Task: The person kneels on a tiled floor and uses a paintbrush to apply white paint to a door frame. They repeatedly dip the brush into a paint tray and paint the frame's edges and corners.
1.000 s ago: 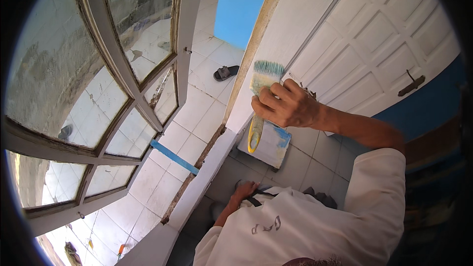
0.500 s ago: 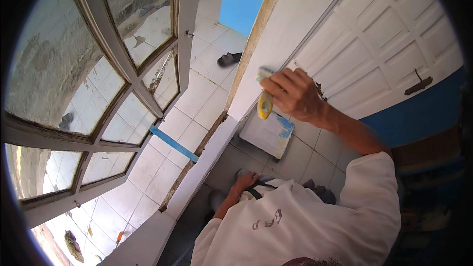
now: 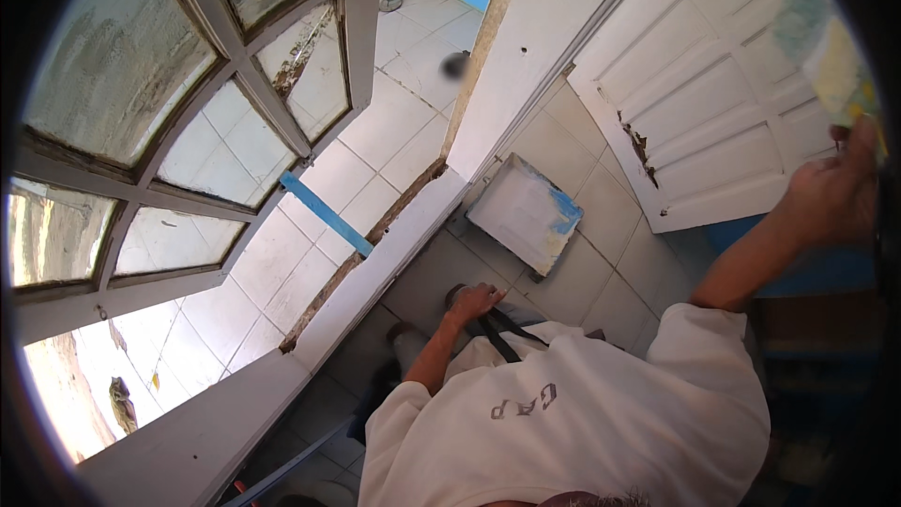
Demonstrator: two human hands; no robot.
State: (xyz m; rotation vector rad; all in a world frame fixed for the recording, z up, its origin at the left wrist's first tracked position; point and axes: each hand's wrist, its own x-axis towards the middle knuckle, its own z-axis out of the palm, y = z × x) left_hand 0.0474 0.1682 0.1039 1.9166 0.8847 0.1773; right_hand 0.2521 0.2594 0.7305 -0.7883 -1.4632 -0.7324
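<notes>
My right hand [image 3: 835,190] is raised at the far right, closed around the yellow handle of a paintbrush [image 3: 833,66]. The brush is smeared by motion; its pale, greenish head points up in front of the white panelled door [image 3: 723,99], and I cannot tell if it touches. My left hand [image 3: 479,302] rests over my bent knee beside a dark strap, fingers lying loosely with nothing seen in them. Beyond it on the tiles sits a paint tray [image 3: 516,216], whitish inside with blue paint along one side.
A white door frame [image 3: 507,61] runs diagonally through the middle, with rough, worn edges. Left of it stands an open glazed door [image 3: 239,66] with dirty panes. A blue strip [image 3: 326,214] spans from that door to the frame. Dark damage marks the panelled door's edge.
My right hand has swung with the paintbrush from the door frame to the far right, up by the panelled door. My view has shifted; the left hand stays at the knee.
</notes>
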